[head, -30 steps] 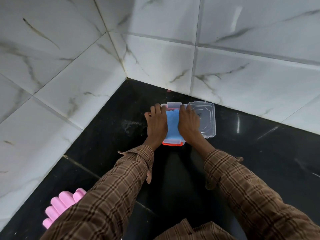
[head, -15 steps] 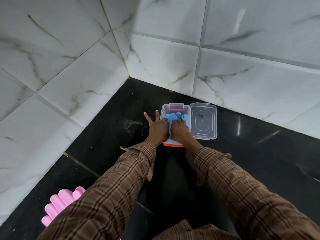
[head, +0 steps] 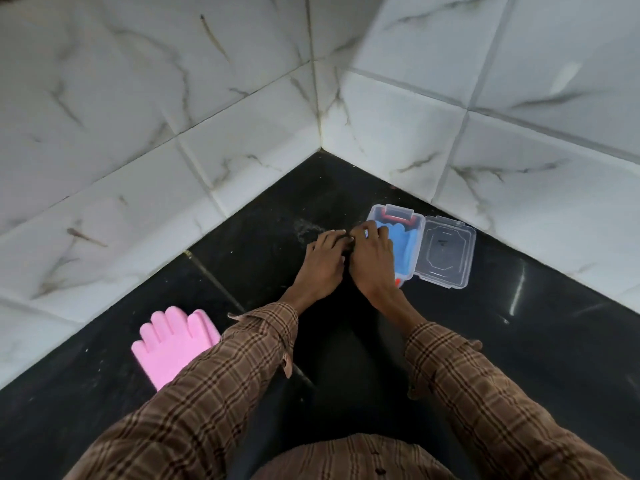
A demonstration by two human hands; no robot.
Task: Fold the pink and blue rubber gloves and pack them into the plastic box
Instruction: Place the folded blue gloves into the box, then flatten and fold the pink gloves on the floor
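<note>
Both hands have slid off the middle of the box [head: 417, 251] to its left edge since half a second ago, and the camera has swung left, so the pink glove [head: 175, 344] shows far more fully.

Head view: the floor [head: 519, 341] is glossy black, meeting white marble-veined wall tiles [head: 173, 133] at a corner behind the box. The clear box lies open near that corner, its lid [head: 445, 252] flat on the floor to the box's right. The blue glove [head: 403, 239] sits folded inside the box, with red trim showing at the box's far and near ends. The left hand [head: 323, 263] rests just left of the box, fingers loosely curled; the right hand [head: 372, 258] lies over the box's left rim, fingers bent. Whether either grips anything I cannot tell. The pink glove lies flat on the floor well left of the box, partly under the left sleeve [head: 221, 386].
</note>
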